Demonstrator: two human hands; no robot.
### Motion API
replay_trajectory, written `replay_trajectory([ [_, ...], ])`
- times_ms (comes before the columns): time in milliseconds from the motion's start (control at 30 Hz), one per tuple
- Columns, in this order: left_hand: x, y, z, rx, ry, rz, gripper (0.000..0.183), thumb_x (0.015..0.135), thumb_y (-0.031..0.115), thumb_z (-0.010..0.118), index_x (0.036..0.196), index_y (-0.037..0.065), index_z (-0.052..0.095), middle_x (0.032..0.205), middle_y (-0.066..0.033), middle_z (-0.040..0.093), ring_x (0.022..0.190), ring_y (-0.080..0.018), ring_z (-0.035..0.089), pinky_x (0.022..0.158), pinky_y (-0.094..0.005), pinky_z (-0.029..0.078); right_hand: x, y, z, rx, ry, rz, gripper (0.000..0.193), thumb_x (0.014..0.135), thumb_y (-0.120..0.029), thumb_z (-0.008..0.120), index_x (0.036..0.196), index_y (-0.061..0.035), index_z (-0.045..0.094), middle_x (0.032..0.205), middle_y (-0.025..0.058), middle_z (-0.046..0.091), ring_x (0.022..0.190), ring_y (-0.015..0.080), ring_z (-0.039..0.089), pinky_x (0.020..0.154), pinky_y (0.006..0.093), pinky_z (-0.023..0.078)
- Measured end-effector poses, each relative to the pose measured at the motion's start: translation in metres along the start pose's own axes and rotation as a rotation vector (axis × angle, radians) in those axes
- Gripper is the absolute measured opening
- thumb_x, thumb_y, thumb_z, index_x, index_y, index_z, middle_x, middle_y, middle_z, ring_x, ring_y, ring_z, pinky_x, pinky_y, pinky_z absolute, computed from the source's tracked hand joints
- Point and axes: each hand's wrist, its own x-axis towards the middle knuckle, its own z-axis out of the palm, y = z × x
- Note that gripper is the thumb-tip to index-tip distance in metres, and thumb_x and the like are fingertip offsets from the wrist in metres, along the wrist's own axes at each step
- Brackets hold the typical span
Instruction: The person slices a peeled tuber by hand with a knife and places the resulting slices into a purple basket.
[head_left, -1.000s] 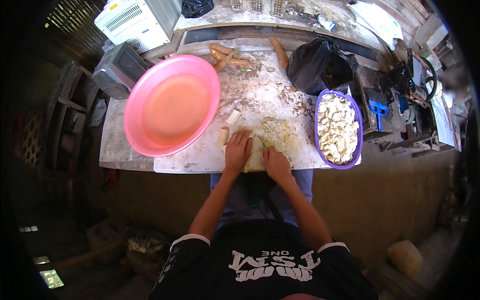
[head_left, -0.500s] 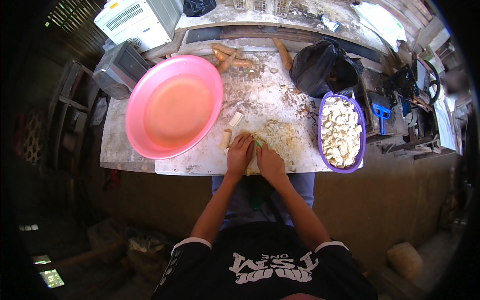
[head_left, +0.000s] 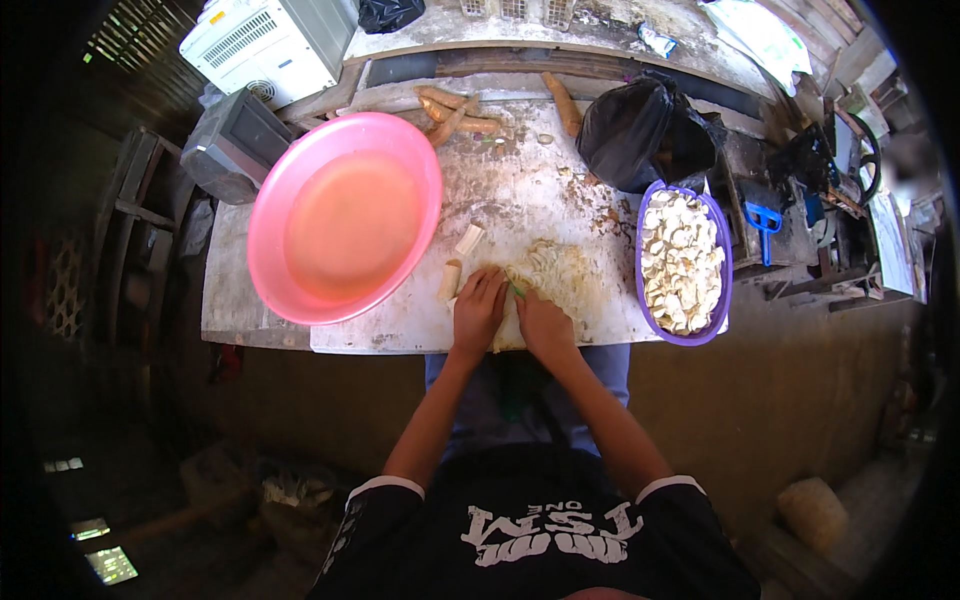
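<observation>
Item: slicing station on a worn white bench (head_left: 400, 330), seen from above.

Left hand (head_left: 478, 312): at the near edge of the bench, palm down, fingers curled over a pale peeled root piece (head_left: 505, 320) and pinning it to the surface. Grasp looks firm but not clenched.

Right hand (head_left: 543, 325): just beside the left, touching it, closed around what seems to be a green-handled knife (head_left: 518, 291); the blade is hidden, so this is uncertain.

Pile of thin pale slices (head_left: 550, 272): on the bench just beyond both hands.

Two short peeled root pieces (head_left: 460, 258): left of the pile, near the rim of the pink basin (head_left: 290, 290), which fills the left half of the bench.

Purple basket (head_left: 722, 300): at the right edge, full of slices.

Unpeeled brown roots (head_left: 455, 108) and black bag (head_left: 640, 130): along the far edge.

Handling note: judged best done with left fingertips tucked back from the cut line, the piece held flat, and even thin strokes kept clear of the near edge.
</observation>
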Motion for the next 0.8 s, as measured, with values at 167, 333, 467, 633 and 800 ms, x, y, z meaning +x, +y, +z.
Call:
replay_trajectory([
  [167, 0.007, 0.001, -0.001, 0.038, -0.052, 0.017, 0.02, 0.074, 0.005, 0.06, 0.093, 0.0, 0.058, 0.095, -0.013, 0.058, 0.091, -0.029, 0.054, 0.079, -0.0359, 0.045, -0.009, 0.014, -0.001, -0.017, -0.013, 0.048, 0.035, 0.091, -0.035, 0.035, 0.085, -0.0049, 0.051, 0.075, 0.02, 0.06, 0.072, 0.036, 0.06, 0.065, 0.0455, 0.048],
  [333, 0.01, -0.003, 0.001, -0.009, -0.027, -0.042, 0.02, 0.074, 0.005, 0.06, 0.093, 0.0, 0.058, 0.095, -0.0131, 0.058, 0.091, -0.0296, 0.054, 0.079, -0.0362, 0.045, -0.006, 0.011, 0.005, 0.028, 0.055, 0.062, 0.036, 0.091, -0.036, 0.034, 0.085, -0.0039, 0.049, 0.072, 0.0216, 0.06, 0.069, 0.0376, 0.06, 0.063, 0.047, 0.048],
  [467, 0.011, -0.007, 0.003, -0.069, -0.006, -0.046, 0.019, 0.075, 0.005, 0.061, 0.093, 0.0, 0.058, 0.096, -0.0136, 0.059, 0.092, -0.0311, 0.054, 0.08, -0.0377, 0.045, 0.005, 0.006, 0.015, 0.1, 0.162, -0.003, 0.034, 0.091, -0.034, 0.036, 0.083, -0.0036, 0.049, 0.065, 0.023, 0.057, 0.063, 0.0406, 0.058, 0.058, 0.0487, 0.046],
  [633, 0.01, -0.006, 0.004, -0.065, 0.005, -0.028, 0.018, 0.073, 0.004, 0.061, 0.09, -0.002, 0.058, 0.095, -0.014, 0.059, 0.091, -0.0305, 0.055, 0.078, -0.036, 0.046, 0.009, 0.003, 0.014, 0.05, 0.154, -0.02, 0.034, 0.091, -0.034, 0.036, 0.084, -0.0034, 0.049, 0.065, 0.023, 0.057, 0.063, 0.0404, 0.058, 0.057, 0.0487, 0.046],
  [800, 0.006, 0.001, 0.003, -0.059, 0.019, -0.02, 0.019, 0.072, 0.003, 0.062, 0.09, -0.002, 0.058, 0.094, -0.0141, 0.06, 0.09, -0.0304, 0.055, 0.078, -0.0356, 0.046, 0.007, 0.003, 0.009, 0.023, 0.137, -0.03, 0.035, 0.091, -0.034, 0.035, 0.084, -0.003, 0.049, 0.065, 0.0232, 0.057, 0.062, 0.0403, 0.058, 0.056, 0.0488, 0.046],
])
